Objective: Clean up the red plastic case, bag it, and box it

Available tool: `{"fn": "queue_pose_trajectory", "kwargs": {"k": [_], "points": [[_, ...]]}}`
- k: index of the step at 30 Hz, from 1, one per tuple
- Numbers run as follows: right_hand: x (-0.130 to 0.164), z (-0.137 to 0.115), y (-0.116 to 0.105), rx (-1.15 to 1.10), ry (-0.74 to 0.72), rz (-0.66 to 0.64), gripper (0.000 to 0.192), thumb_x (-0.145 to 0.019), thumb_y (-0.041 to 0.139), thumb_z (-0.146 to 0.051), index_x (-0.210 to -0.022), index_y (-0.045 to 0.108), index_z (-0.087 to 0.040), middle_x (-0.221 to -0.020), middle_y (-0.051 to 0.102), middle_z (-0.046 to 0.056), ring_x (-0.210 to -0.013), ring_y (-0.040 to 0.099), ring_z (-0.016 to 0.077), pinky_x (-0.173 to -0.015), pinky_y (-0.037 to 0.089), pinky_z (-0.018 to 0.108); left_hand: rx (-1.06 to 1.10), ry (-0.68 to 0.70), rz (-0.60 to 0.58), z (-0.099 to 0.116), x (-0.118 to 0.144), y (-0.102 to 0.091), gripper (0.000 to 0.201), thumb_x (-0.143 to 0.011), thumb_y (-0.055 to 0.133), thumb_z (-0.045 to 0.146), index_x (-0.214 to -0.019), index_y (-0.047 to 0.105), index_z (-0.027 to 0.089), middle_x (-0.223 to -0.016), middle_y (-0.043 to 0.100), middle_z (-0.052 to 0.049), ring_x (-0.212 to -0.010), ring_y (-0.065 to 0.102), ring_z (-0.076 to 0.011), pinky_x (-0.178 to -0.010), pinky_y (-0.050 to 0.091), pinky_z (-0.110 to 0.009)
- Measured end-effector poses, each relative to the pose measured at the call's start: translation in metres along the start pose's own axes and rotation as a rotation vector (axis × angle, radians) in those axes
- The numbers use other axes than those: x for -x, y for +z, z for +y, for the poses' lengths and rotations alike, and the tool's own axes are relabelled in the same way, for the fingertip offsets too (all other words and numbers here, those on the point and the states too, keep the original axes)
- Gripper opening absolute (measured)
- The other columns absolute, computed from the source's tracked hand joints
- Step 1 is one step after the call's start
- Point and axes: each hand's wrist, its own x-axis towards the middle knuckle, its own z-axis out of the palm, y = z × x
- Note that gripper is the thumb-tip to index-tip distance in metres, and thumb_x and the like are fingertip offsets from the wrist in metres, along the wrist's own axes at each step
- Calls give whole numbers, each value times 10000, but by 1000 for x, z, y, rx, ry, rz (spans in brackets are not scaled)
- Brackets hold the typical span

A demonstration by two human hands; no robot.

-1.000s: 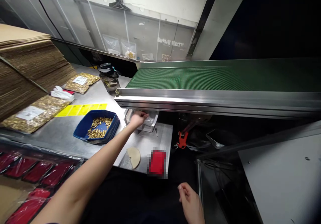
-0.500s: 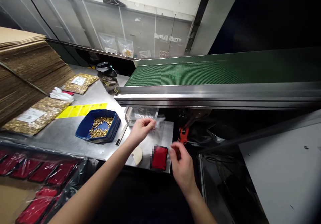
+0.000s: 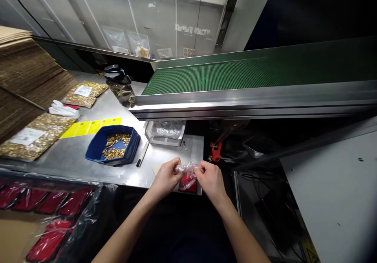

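Note:
My left hand (image 3: 166,177) and my right hand (image 3: 209,179) hold a small clear plastic bag (image 3: 186,169) between their fingertips, stretched just above the near edge of the steel table (image 3: 73,157). A red item (image 3: 187,182) lies on the table right under the bag. A grey tray of clear bags (image 3: 165,132) sits behind the hands, under the conveyor's lip. A blue tray (image 3: 97,149) with small gold parts rests to the left of my left hand.
A green conveyor belt (image 3: 235,76) runs across the right. Bags of gold parts (image 3: 32,137), yellow labels (image 3: 90,126), a jar (image 3: 119,84) and stacked cardboard (image 3: 20,82) fill the left. Red packs in plastic (image 3: 44,206) lie at the near left. An orange tool (image 3: 216,151) hangs under the belt.
My left hand pulled a clear bag from the grey tray toward me. My right hand rose from below and took hold of the bag's other side.

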Motion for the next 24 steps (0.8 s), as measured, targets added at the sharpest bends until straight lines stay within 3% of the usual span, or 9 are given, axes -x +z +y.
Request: {"fn": "queue_pose_trajectory", "kwargs": {"k": [3,5,9,11,13,16,19,21,24], "points": [[16,-17,7,63,-28,6,167,-893,591,-208,-728,588,-229,-751,626,11,-680,534,175,-614,282,279,-148,31,271,3,7,-12,246,-774,561,172,-658,360,255,-644,365,28,-621,344,-184,-618,304,-307],[18,-32,15,74,-92,-6,102,-875,582,-147,-858,631,-236,-914,681,50,-834,597,210,-673,321,281,-209,56,344,4,15,-16,220,-774,504,121,-677,363,259,-678,385,15,-649,372,-198,-647,311,-321],[-2,-58,25,-11,-63,-70,276,-1017,474,-329,-810,624,-224,-754,656,42,-755,619,204,-675,344,284,-265,77,249,-5,45,-17,174,-799,493,116,-705,440,253,-676,445,21,-626,420,-187,-632,326,-315],[-9,-62,22,-58,-87,-134,241,-992,543,-366,-819,638,-228,-735,651,10,-734,628,183,-671,371,264,-267,34,195,-17,61,-19,162,-848,548,194,-721,465,251,-652,433,36,-597,406,-175,-601,317,-301],[-1,-57,13,-153,-176,-233,179,-874,718,-355,-1015,669,-256,-928,702,-5,-856,660,176,-735,435,245,-199,-75,163,-33,73,-24,214,-871,633,326,-737,487,246,-634,411,51,-588,386,-162,-584,304,-284],[40,-35,6,-428,-190,-304,556,-776,831,-358,-1275,595,-294,-1202,666,18,-1071,634,198,-926,477,283,42,-284,172,-58,85,-32,351,-845,699,490,-724,505,225,-637,418,55,-605,381,-145,-590,293,-264],[87,-5,22,-780,93,-428,311,-888,728,-462,-1083,673,-226,-935,695,18,-836,653,171,-782,514,283,222,-389,158,-72,87,-33,404,-811,712,551,-746,490,219,-624,417,67,-570,367,-123,-561,272,-243],[104,11,43,-1103,394,-525,404,-878,735,-534,-1075,694,-185,-926,723,43,-732,659,140,-663,515,248,301,-424,98,-71,85,-30,424,-774,746,559,-811,484,226,-616,422,84,-527,354,-104,-533,273,-225],[103,20,75,-1512,771,-412,524,-766,865,-512,-1112,710,-150,-1054,754,86,-769,708,130,-614,537,200,486,-467,-47,-59,77,-29,469,-727,832,484,-926,488,235,-699,542,66,-548,446,-98,-551,353,-210]]}}
